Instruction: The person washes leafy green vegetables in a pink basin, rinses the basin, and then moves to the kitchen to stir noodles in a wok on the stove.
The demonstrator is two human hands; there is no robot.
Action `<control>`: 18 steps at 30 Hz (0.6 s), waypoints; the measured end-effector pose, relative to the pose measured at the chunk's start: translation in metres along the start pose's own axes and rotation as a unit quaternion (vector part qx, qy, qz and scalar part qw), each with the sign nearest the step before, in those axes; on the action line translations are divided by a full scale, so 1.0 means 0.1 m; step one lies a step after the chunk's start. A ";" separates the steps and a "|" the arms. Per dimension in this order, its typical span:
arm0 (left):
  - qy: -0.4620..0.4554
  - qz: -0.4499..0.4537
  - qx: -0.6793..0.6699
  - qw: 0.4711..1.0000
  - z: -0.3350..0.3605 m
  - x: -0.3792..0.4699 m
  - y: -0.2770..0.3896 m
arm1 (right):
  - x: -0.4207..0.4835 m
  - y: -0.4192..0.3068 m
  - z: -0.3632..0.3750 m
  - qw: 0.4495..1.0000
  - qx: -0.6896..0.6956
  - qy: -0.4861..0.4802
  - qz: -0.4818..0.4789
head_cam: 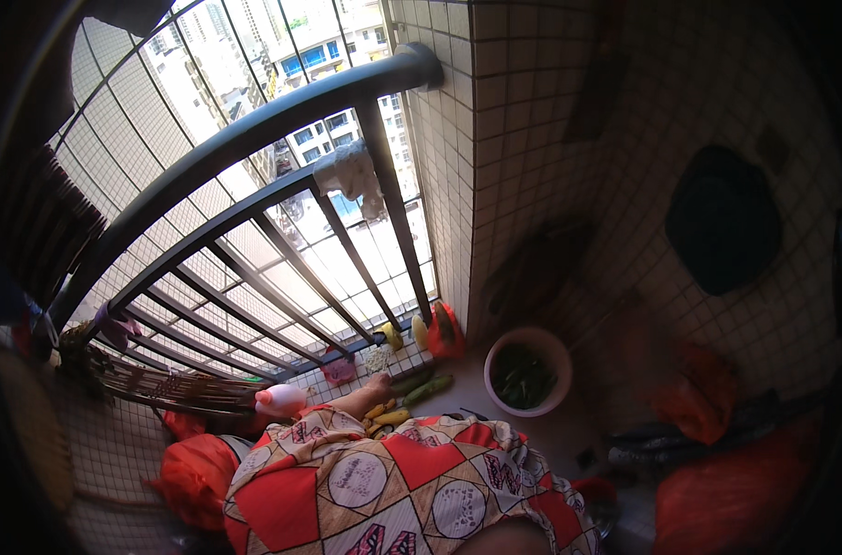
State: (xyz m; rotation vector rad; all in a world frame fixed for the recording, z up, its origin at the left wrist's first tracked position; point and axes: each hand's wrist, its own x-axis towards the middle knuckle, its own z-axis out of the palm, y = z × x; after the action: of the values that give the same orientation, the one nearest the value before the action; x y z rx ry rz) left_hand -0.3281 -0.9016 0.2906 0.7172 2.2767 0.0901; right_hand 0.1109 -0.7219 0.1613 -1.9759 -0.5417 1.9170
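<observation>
A blurred skin-toned shape, apparently my right hand (633,340), is beside an orange-red plastic bag (698,395); its fingers and any hold on the bag cannot be made out. My left hand is not plainly visible. Patterned red and beige clothing (393,479) covers my lap, and a bare limb (365,399), likely a leg, sticks out beyond it. Near that limb lie green cucumber-like vegetables (428,390) and yellow bananas (392,417). A pink-rimmed basin (565,361) holds green leaves (521,378) on the floor.
Dark metal railing (254,132) runs along the left, with a cloth (348,173) over its lower rail. Beside it stand a tiled wall column (452,173) and a small red bag (446,336). A white bottle (282,400) and a red plastic bag (199,479) are at left.
</observation>
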 end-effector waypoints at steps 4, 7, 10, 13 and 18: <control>0.022 0.032 0.045 0.998 0.03 0.05 -0.01 | 0.01 0.04 -0.02 1.000 0.004 0.006 0.006; 0.017 0.062 0.075 0.995 0.08 0.15 0.16 | 0.02 0.08 -0.04 1.000 0.006 0.008 0.013; 0.035 0.121 0.087 0.988 0.09 0.24 0.39 | 0.03 0.09 -0.06 1.000 0.007 0.012 0.014; 0.043 0.142 0.084 0.985 0.01 0.21 0.62 | 0.02 0.09 -0.07 1.000 0.011 0.016 0.013; 0.054 0.168 0.028 0.984 -0.13 -0.09 0.82 | 0.02 0.09 -0.10 1.000 0.016 0.019 0.008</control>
State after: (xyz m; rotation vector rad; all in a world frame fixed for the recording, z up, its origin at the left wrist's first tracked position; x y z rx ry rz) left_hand -0.2937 -0.8353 0.3277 1.1462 2.2451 0.2294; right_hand 0.1213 -0.7287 0.1554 -1.9977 -0.4837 1.8816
